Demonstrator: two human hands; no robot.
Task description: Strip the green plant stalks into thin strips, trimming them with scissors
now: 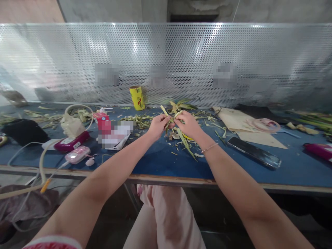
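Note:
Over the blue table (pixel 155 160), my hands meet at the middle, fingers pinched together. My left hand (pixel 157 126) is closed on a pale green plant stalk (pixel 164 110), whose cut end sticks up past the fingertips. Close against it, my right hand (pixel 188 123) grips a second pale stalk piece (pixel 178 113); whether both pieces are one stalk I cannot tell. Long green leaf strips (pixel 186 143) lie or hang below the fingers. Behind the hands is a small heap of leafy scraps (pixel 185 103).
A yellow tube (pixel 137 98) stands before a perforated metal screen (pixel 181 52). At left are a red packet (pixel 103 121), a pink device (pixel 77 154) with a cable and a black object (pixel 24 132). A phone (pixel 254 152) and brown cardboard (pixel 233 121) lie to the right.

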